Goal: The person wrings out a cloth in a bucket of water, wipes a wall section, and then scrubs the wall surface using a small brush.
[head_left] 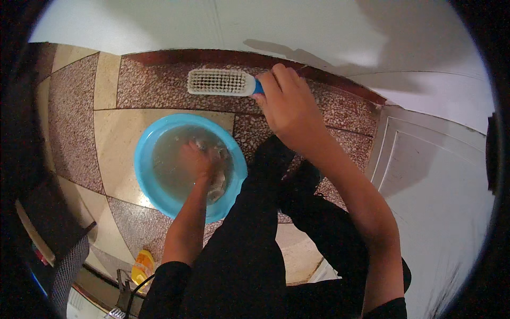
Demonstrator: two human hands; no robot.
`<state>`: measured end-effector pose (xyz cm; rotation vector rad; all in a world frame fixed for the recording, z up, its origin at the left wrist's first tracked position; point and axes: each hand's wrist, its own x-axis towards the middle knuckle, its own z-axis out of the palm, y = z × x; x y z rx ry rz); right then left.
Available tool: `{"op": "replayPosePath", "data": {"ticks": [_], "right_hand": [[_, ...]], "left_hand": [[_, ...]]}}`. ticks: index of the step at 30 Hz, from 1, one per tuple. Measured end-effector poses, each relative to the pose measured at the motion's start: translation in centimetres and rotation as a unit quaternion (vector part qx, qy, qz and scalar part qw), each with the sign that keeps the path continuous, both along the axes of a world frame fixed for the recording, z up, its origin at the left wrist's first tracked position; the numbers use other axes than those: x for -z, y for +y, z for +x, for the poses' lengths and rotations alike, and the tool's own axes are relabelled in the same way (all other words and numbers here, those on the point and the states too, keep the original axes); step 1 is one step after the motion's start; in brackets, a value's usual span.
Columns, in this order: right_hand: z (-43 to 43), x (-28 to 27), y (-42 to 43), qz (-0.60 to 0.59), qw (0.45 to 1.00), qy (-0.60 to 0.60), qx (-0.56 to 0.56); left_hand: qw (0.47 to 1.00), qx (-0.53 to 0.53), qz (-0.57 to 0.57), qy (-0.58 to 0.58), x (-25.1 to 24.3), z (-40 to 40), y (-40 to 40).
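My right hand point(291, 103) grips the blue handle of a scrubbing brush point(218, 82), held up to the right of and beyond the basin, its bristles facing the camera. On the floor before me stands a round light-blue plastic basin point(144, 159) of cloudy water point(171, 171). My left hand point(198, 159) is dipped into that water, its fingers blurred by it. Beside this hand, towards the basin's right side, lies a pale, partly submerged item point(217, 185) that I cannot identify. Whether my left fingers hold any of it is hidden.
A white wall point(179, 24) with a dark red baseboard point(171, 57) runs along the far side. At the right is a white panelled door point(418, 171). A yellow plastic bottle point(142, 267) lies on the tiled floor point(75, 123) at lower left, near grey mesh fabric point(71, 275).
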<state>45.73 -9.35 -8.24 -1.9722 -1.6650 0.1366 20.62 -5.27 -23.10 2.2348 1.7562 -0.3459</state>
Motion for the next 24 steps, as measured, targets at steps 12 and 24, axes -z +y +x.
{"op": "replayPosePath", "data": {"ticks": [12, 24], "right_hand": [[-15.5, 10.0, 0.9, -0.334, 0.868, 0.346, -0.125], [-17.5, 14.5, 3.7, -0.411, 0.869, 0.27, -0.054]], "left_hand": [[0.99, 0.096, -0.004, -0.105, 5.7, -8.0, -1.9], [0.975, 0.1, 0.044, -0.194, 11.8, -13.2, -3.9]]}}
